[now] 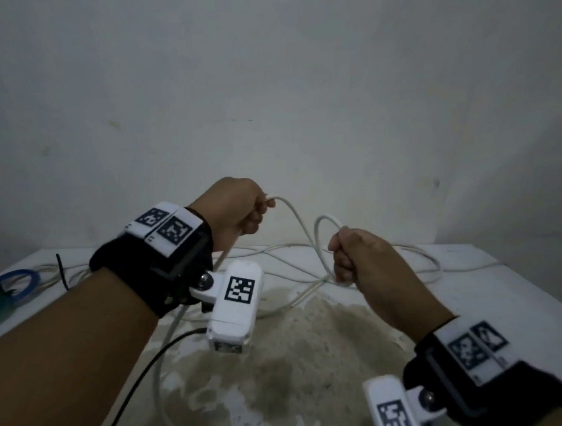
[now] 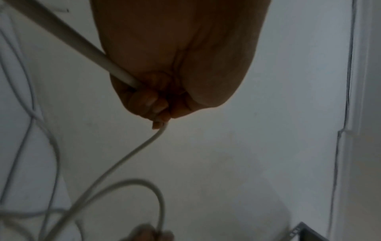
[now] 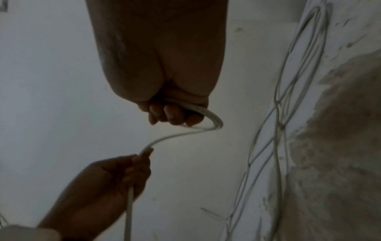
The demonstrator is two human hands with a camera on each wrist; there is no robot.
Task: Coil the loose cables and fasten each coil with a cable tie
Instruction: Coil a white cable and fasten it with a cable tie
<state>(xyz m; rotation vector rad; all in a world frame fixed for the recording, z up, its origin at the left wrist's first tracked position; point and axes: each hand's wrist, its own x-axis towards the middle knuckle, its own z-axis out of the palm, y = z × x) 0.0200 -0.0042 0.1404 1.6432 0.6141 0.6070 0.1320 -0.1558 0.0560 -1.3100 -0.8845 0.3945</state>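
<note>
A long white cable [image 1: 298, 223] runs between both raised hands above the table. My left hand [image 1: 240, 208] grips it in a fist, the cable leaving its fingers [image 2: 151, 104] and trailing down past the wrist. My right hand [image 1: 350, 258] holds a small loop [image 1: 327, 230] of the same cable, fingers [image 3: 171, 114] curled round it. More slack of the white cable [image 1: 415, 258] lies tangled on the table behind the hands. Two black cable ties [image 1: 61, 270] stand near the left edge.
Blue and green cable coils [image 1: 6, 285] lie at the table's left edge. A thin black wire [image 1: 145, 373] runs under my left forearm. The table [image 1: 297, 358] has a large brown stained patch in the middle. A plain wall stands close behind.
</note>
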